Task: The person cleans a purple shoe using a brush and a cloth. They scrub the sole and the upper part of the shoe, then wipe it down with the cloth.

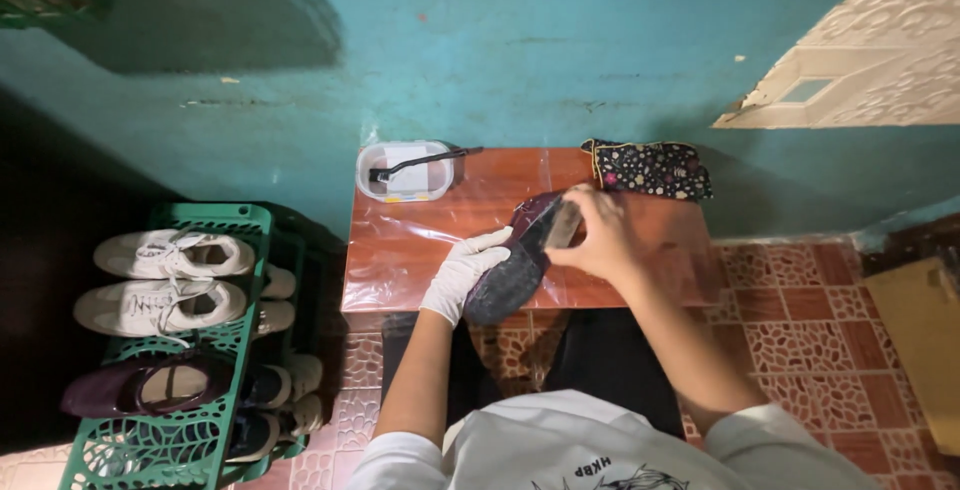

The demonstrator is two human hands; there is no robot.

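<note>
While a dark shoe (515, 265) is held sole-up over the front of the plastic-covered worktop (400, 250), it is gripped from below by the gloved left hand (462, 272), fingers curled round its edge. A small brush (562, 225) is clasped in the bare right hand (600, 235) and pressed against the shoe. A white tub (405, 172), a patterned cloth (650, 168) and a green shoe rack (215, 225) are seen nearby.

Green shoe rack (232, 218) left with white sneakers (172, 253); white tub (405, 172), patterned cloth (652, 168) on table (400, 250).
</note>
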